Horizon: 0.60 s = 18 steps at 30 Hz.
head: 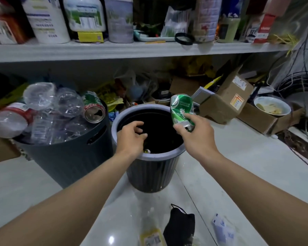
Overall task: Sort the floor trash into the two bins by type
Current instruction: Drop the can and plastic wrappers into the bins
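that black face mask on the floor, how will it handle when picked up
The black face mask lies crumpled with a loose ear loop, so it will probably be floppy and sag from a pinch. It looks like thin fabric, so likely very light and unlikely to roll.

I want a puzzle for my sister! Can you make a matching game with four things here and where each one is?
Things:
1. crushed green can
2. black face mask
3. clear plastic bottles
4. white bowl

Places:
a. on a cardboard box
b. piled in the dark bin on the left
c. gripped by the right hand
d. lying on the floor

Pairs: 1-c, 2-d, 3-b, 4-a
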Available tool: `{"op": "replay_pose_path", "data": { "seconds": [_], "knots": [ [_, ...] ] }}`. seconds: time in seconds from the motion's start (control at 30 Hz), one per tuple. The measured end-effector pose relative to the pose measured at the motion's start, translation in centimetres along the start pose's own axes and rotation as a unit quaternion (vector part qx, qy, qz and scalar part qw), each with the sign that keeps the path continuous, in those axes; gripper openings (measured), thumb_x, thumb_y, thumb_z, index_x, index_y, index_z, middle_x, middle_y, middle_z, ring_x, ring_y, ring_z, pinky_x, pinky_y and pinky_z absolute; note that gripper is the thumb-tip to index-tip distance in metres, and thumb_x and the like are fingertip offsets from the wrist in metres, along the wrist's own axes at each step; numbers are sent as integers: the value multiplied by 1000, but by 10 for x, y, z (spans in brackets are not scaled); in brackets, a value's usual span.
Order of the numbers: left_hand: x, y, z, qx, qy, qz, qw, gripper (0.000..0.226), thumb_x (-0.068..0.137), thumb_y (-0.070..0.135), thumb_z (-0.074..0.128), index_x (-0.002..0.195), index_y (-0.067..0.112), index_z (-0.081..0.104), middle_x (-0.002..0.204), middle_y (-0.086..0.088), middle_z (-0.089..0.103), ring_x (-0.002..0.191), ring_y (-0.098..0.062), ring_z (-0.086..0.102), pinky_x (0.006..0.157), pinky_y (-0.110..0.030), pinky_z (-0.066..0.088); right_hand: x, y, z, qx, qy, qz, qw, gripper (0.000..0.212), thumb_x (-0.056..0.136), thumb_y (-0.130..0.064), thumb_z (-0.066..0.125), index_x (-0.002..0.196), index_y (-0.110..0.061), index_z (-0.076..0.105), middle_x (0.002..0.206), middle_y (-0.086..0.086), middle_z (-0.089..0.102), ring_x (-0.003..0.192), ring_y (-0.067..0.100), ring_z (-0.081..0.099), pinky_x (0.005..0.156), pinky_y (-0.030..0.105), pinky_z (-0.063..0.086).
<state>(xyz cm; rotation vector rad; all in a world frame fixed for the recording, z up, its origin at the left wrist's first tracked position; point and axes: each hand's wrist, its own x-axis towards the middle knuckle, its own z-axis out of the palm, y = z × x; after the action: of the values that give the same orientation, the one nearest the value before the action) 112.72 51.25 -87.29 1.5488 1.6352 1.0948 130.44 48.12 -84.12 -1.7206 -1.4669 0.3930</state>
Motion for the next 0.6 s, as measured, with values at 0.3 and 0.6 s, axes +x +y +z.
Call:
{"op": "replay_pose_path", "data": {
  "seconds": [0.3, 0.6],
  "knots": [
    [-1, -2, -19, 352, -51, 164, 920, 58, 98, 47, 43, 147, 16, 36, 153, -6, 35, 143, -23, 27, 115, -40, 27, 2, -5, 23, -51, -45, -13, 998, 51, 90, -37, 65, 136, -18, 54, 136, 5, 54, 128, 21, 46, 104, 34, 39],
    [-7, 0, -24, 430, -41, 171, 886, 62, 98, 54, 32, 150, 21, 29, 156, -5, 28, 146, -24, 17, 117, -40, 21, -2, -8, 32, -151, -62, -48, 985, 51, 94, -43, 56, 139, -19, 51, 143, 0, 51, 132, 21, 45, 110, 40, 36]
  ]
}}
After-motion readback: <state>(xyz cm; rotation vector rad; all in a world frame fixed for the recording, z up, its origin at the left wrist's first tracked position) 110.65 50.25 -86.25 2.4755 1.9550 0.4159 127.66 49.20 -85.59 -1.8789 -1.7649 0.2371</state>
